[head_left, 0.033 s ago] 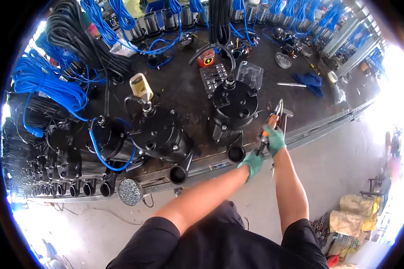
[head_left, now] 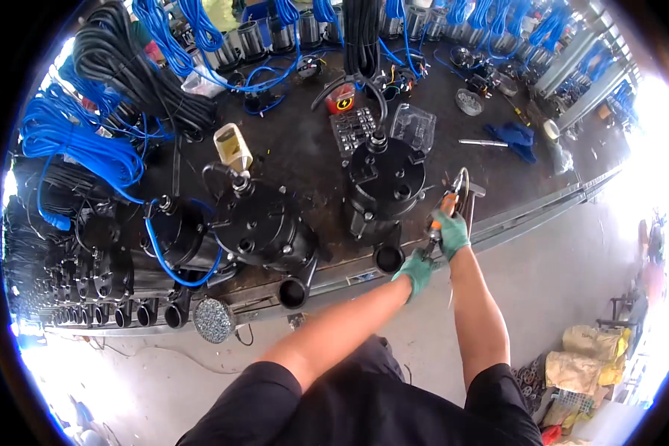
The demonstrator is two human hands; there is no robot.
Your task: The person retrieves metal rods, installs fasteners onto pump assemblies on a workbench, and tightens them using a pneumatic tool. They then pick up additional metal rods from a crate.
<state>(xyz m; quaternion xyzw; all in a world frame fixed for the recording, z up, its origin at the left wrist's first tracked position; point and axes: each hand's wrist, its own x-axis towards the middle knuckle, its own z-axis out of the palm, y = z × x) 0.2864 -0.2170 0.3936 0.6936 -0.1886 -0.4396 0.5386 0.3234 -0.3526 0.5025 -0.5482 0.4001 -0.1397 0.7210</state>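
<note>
My right hand [head_left: 454, 235], in a green glove, is closed around an orange and dark handheld power driver [head_left: 448, 203] at the bench's front edge. A hose or cord curves from the driver's far end. My left hand [head_left: 415, 273], also gloved in green, is closed at the driver's near, dark end; its fingertips are partly hidden. Left of the driver stands a black pump [head_left: 385, 178] with a round bolted lid, a cable on top and an open outlet pipe toward me. A second black pump [head_left: 253, 219] is further left.
Beside the driver lies a metal T-shaped tool [head_left: 474, 192]. Behind the pump are a fastener tray [head_left: 353, 130], a clear plastic tray [head_left: 413, 126] and a red container [head_left: 341, 98]. A blue cloth [head_left: 514, 138] lies right. More pumps and blue cable coils [head_left: 82, 141] crowd the left.
Both hands and the driver have shifted very slightly left in the picture, along with the pumps. Both hands keep their hold.
</note>
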